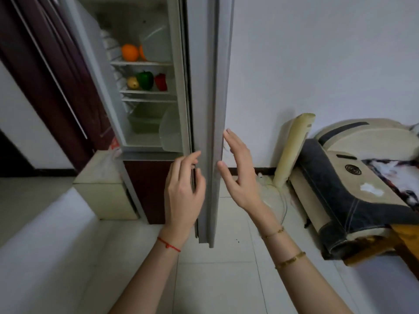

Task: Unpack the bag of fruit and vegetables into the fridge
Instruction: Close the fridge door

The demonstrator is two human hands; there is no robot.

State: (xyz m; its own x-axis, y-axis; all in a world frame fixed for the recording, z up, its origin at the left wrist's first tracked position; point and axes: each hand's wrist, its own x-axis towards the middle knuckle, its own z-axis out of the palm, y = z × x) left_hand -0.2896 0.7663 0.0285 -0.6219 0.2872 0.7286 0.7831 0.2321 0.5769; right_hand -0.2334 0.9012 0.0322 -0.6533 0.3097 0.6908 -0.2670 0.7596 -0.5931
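Two bare forearms reach up from the near edge toward the fridge door, which stands edge-on in the middle of the view. The left hand, with a red string at the wrist, has its fingers curled loosely round the door's inner edge, fingertips on the dark seal. The right hand, with two thin gold bracelets on the forearm, is held with the palm facing left, fingers straight and slightly spread; the thumb tip and a fingertip lie against the door's outer face.

Farther off to the left the fridge is open. An orange sits on the upper shelf. On the shelf below stand a yellowish fruit, a green pepper and a red pepper in a row. A cream sofa lies at the right.
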